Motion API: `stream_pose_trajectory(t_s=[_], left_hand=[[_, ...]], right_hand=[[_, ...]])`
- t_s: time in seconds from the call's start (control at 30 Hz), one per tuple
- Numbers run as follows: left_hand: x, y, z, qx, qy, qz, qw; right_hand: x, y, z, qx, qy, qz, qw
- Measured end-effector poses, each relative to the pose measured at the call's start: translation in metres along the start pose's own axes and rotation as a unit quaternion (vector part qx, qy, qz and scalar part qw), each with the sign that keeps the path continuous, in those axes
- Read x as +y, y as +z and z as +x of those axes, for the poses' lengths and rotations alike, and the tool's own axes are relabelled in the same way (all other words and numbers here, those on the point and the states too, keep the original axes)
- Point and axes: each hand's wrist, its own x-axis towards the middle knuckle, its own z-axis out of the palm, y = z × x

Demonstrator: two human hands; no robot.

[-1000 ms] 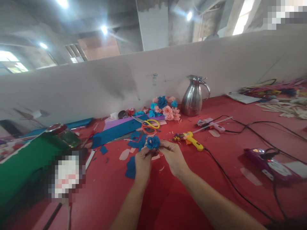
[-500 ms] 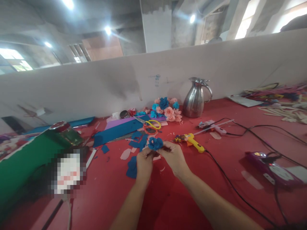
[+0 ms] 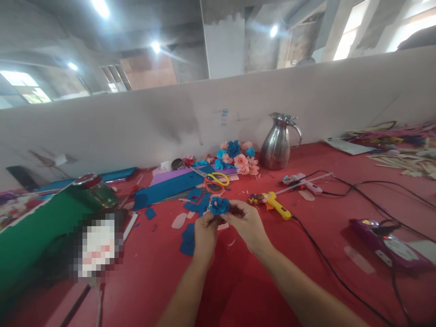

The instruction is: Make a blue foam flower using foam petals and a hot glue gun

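A blue paper flower (image 3: 219,205) is held up over the red table, between both hands. My left hand (image 3: 206,234) pinches it from below on the left. The fingers of my right hand (image 3: 245,222) are closed on its right edge, at the petals. Blue paper scraps (image 3: 187,239) lie beside and behind my left hand, along with pale pink petal pieces (image 3: 179,220). Behind the flower rest scissors (image 3: 216,179) with yellow and orange handles. To the right of my right hand lies a yellow glue gun (image 3: 277,206) on its side.
Finished pink and blue paper flowers (image 3: 241,160) sit by the wall, next to a steel jug (image 3: 276,143). A pink glue gun (image 3: 308,184), black cords and a purple power strip (image 3: 388,243) occupy the right. At left stand a green box (image 3: 44,236) and a glass jar (image 3: 98,190).
The camera view has shifted slightly, so the scene sits a little differently in frame. Both hands keep hold of the blue flower, which has tilted slightly.
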Motion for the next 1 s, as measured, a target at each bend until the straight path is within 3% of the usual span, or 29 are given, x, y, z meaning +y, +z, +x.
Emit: stream_pose_trajectory(t_s=[0.3, 0.53, 1.0], left_hand=[[0.011, 0.003, -0.004, 0.027, -0.037, -0.014, 0.999], [0.018, 0.003, -0.006, -0.001, -0.020, 0.034, 0.999], [0.020, 0.002, -0.007, 0.017, 0.009, 0.073, 0.997]], right_hand=[[-0.004, -0.003, 0.000, 0.039, -0.016, 0.020, 0.999], [-0.003, -0.004, 0.002, 0.023, 0.009, -0.050, 0.998], [0.005, -0.006, 0.003, 0.021, 0.001, -0.092, 0.996]])
